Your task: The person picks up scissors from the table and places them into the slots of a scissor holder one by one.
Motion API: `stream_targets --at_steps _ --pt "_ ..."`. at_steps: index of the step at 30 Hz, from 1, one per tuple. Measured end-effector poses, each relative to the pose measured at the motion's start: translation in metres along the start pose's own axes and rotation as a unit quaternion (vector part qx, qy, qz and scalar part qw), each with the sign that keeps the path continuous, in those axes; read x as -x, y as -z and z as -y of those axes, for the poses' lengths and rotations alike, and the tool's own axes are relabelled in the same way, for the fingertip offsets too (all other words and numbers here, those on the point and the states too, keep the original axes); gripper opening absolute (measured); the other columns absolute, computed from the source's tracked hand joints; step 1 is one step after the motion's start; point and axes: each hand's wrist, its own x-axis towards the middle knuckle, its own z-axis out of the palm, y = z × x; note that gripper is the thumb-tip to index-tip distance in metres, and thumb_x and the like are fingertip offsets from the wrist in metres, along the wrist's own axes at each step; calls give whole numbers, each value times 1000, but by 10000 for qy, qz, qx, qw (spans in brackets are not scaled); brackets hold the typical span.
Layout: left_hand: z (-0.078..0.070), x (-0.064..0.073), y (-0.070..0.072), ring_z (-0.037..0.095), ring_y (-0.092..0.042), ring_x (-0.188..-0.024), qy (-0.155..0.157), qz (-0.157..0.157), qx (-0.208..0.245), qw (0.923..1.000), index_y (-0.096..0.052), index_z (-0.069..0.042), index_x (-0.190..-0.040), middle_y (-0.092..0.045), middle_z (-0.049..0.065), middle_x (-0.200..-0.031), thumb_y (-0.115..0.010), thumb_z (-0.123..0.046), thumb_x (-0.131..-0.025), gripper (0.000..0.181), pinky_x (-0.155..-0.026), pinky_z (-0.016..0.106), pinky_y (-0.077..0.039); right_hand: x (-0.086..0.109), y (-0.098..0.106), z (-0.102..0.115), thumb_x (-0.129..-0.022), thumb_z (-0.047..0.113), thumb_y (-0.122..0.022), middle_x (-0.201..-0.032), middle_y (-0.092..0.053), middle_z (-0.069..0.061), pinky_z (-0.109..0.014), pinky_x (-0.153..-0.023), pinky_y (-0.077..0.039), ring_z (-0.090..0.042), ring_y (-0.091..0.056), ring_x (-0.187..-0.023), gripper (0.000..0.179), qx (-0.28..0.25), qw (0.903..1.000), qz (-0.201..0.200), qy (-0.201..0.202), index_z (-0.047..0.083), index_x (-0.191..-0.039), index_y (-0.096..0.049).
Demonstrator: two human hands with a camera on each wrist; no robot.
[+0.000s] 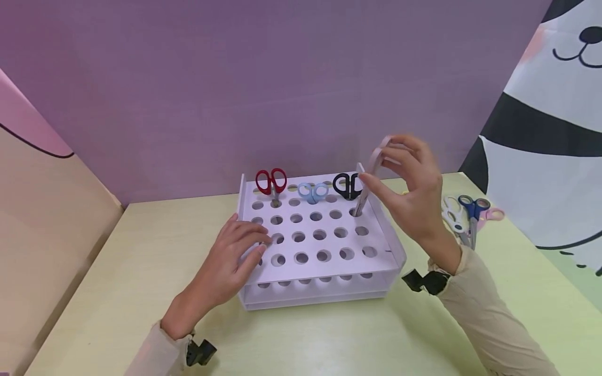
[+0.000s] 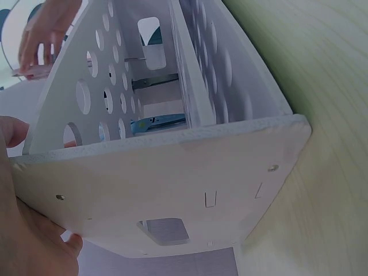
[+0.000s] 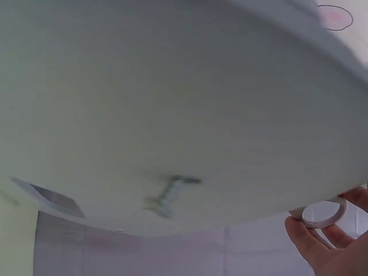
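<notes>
My right hand (image 1: 416, 193) pinches the pale-handled scissors (image 1: 374, 161) by the handle loops. Their blades point down into a hole near the right side of the white rack (image 1: 308, 267). In the right wrist view, fingertips hold one pale loop (image 3: 325, 223) beside the rack's panel. My left hand (image 1: 232, 258) rests over the rack's left edge, fingers lying relaxed on the perforated top. Red-handled scissors (image 1: 271, 181), light blue scissors (image 1: 313, 192) and black-handled scissors (image 1: 347, 186) stand in holes along the back.
Right of the rack, partly behind the right forearm, lie white-handled scissors (image 1: 453, 214), dark blue scissors (image 1: 473, 207) and pink scissors (image 1: 494, 214) on the wooden table (image 1: 329, 344). A purple backdrop (image 1: 282, 94) rises behind. Side panels edge the rack's perforated top.
</notes>
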Motion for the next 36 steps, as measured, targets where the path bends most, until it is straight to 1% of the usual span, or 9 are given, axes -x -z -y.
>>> stream_targets --at_steps 4,7,12,15,18,24,31,33,36 --pt "-1 -1 0 21 -53 -120 15 28 -3 10000 -73 -10 -107 -66 2 -118 -55 -23 -98 24 -121 54 -17 6 -2 -7 -71 -10 -84 -131 -53 -17 -28 -94 -54 -16 -58 -110 44 263 9994 183 -145 -6 -112 -69" --pt "-1 -1 0 20 -53 -120 13 35 -11 10000 -73 -10 -107 -66 2 -118 -55 -23 -98 24 -121 55 -17 10 -7 -11 -69 -11 -85 -129 -53 -17 -25 -93 -54 -19 -55 -111 44 392 9983 310 -292 -5 -109 -70" --pt "-2 -2 0 20 -53 -121 7 39 -22 10000 -73 -10 -107 -66 2 -118 -55 -23 -98 25 -122 53 -16 14 -10 -17 -72 0 -87 -129 -52 -14 -23 -91 -55 -22 -57 -111 40 553 9946 752 -462 1 -108 -71" --pt "-3 -3 0 21 -53 -120 -23 30 -36 10000 -73 -9 -107 -67 3 -118 -55 -23 -98 25 -122 53 -16 14 -7 -17 -76 7 -86 -129 -50 -11 -28 -90 -56 -19 -59 -109 37 647 9905 1015 -665 4 -110 -69" --pt "-2 -4 1 21 -54 -120 -52 8 -63 10000 -73 -9 -106 -67 3 -117 -55 -23 -97 24 -121 53 -17 13 -5 -16 -80 11 -83 -129 -49 -10 -33 -90 -56 -19 -56 -113 35 793 9866 1158 -831 4 -111 -68" --pt "-1 -1 2 21 -54 -119 -26 -23 -87 10000 -73 -10 -105 -67 3 -117 -56 -23 -97 23 -121 54 -17 10 -5 -13 -84 17 -81 -133 -46 -11 -40 -93 -55 -24 -56 -116 35 980 9800 1420 -989 3 -112 -65" --pt "0 1 1 21 -54 -120 -38 -65 -25 10000 -74 -10 -105 -67 3 -116 -56 -22 -97 23 -121 54 -17 8 3 -14 -85 19 -80 -137 -47 -13 -52 -101 -47 -29 -50 -123 40 1270 9729 1725 -875 6 -119 -63" --pt "0 1 0 21 -54 -119 -31 -65 -11 10000 -74 -10 -104 -67 3 -116 -56 -22 -97 22 -121 54 -17 7 7 -15 -88 18 -77 -138 -48 -13 -54 -100 -44 -29 -48 -127 39 1295 9733 1724 -788 7 -123 -63" --pt "0 0 -1 21 -54 -119 -48 -63 -10 10000 -74 -10 -104 -67 3 -116 -56 -22 -97 22 -121 55 -18 5 14 -16 -95 20 -68 -138 -50 -12 -54 -99 -45 -28 -47 -128 34 1316 9752 1615 -742 8 -127 -62"
